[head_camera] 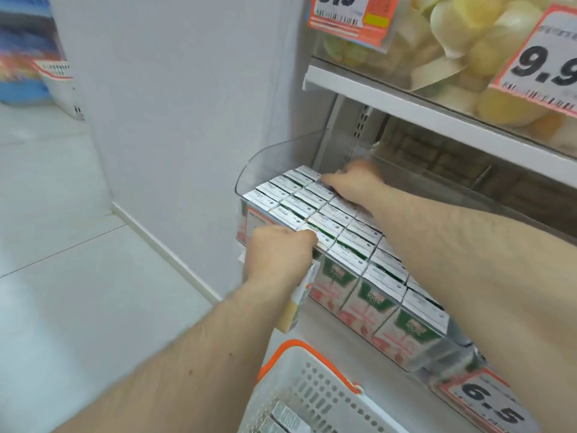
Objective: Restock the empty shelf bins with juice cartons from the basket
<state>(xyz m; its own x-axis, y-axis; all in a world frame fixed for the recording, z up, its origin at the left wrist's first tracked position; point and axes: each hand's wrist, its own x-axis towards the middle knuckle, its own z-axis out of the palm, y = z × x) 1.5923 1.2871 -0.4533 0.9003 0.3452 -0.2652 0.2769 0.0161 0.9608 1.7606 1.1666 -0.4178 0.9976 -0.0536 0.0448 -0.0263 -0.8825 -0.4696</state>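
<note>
You work both hands into a clear shelf bin (249, 170) packed with juice cartons (337, 235), squaring the rows so they sit tight against the bin's walls. Your left hand (278, 254) sits at the near front corner, its fingers curled over a carton top there, apparently to press that row back; a loose paper tag (299, 301) hangs just below them. Your right hand (352, 182) reaches to the far end of the bin, blurred, so you cannot tell from this view whether its fingers are apart or clamped on a carton. Below your left wrist waits the white basket (315, 385) with its orange rim, a few cartons showing inside. By the look of it, this bin is nearly full.
</note>
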